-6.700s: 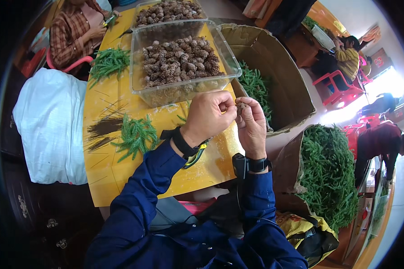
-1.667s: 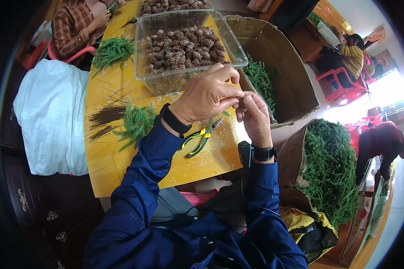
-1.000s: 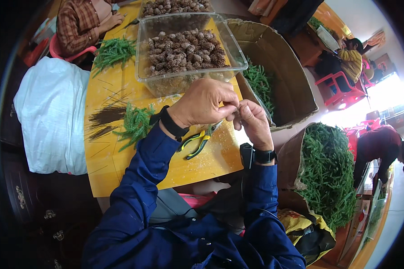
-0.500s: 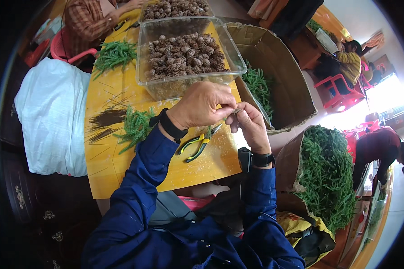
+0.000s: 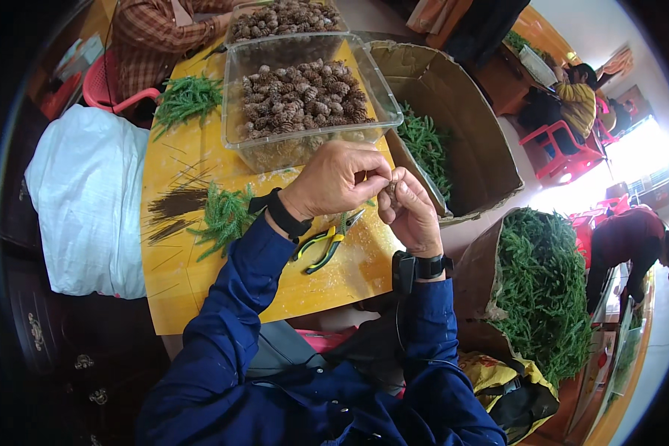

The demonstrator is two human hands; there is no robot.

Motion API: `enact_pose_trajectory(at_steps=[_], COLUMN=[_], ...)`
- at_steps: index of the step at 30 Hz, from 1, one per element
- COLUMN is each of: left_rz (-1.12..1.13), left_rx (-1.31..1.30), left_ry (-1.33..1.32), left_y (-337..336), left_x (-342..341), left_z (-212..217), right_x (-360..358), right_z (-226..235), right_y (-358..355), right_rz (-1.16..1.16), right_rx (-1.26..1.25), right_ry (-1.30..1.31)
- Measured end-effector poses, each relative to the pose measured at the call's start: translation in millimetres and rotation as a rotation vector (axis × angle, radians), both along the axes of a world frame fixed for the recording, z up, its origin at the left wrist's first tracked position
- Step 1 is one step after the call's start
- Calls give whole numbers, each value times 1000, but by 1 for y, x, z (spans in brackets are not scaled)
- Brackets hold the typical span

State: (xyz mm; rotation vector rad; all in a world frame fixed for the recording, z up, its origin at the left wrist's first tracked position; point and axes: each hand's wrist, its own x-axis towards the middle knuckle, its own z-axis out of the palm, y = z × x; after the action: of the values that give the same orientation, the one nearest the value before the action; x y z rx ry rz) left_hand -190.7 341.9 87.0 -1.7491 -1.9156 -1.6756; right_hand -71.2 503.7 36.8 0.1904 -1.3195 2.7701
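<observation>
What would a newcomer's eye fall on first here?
Probably the clear bin of brown pine cones, on the yellow table at upper centre. Next, the green sprigs bulging from a cardboard box at right. Then the left hand and right hand, close together mid-picture, a small brown piece in the right one's grip.

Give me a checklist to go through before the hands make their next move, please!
1. Right hand has a grip: ok, its fingers pinch a small brown thing, maybe a pine cone.
2. Left hand holds something too: cannot tell; its fingertips pinch close beside it, but anything there is too small to see.
3. Pliers free: ok, lying on the yellow table, no hand on them.
4. Thin dark strands tidy: not ok, some lie scattered.
5. Pine cones inside the clear tub: ok, a big heap.
</observation>
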Motion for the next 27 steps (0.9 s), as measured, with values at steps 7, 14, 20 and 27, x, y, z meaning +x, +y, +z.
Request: enact_pose_trajectory(at_steps=[7,14,20,27], left_rz=[88,148,186,259], left_rx=[-50,63,10,-113], left_ry=[76,140,188,304], left_y=[-5,-4,-3,-6], left_x=[7,9,10,14], left_z=[9,9,8,12], right_x=[2,-1,0,0], right_z=[-5,-3,0,-1], right_y=[1,-1,-4,-5], right_rz=[47,17,-1,-12], right_rx=[-115,-115,-82,-74], right_ry=[43,15,-10,-31])
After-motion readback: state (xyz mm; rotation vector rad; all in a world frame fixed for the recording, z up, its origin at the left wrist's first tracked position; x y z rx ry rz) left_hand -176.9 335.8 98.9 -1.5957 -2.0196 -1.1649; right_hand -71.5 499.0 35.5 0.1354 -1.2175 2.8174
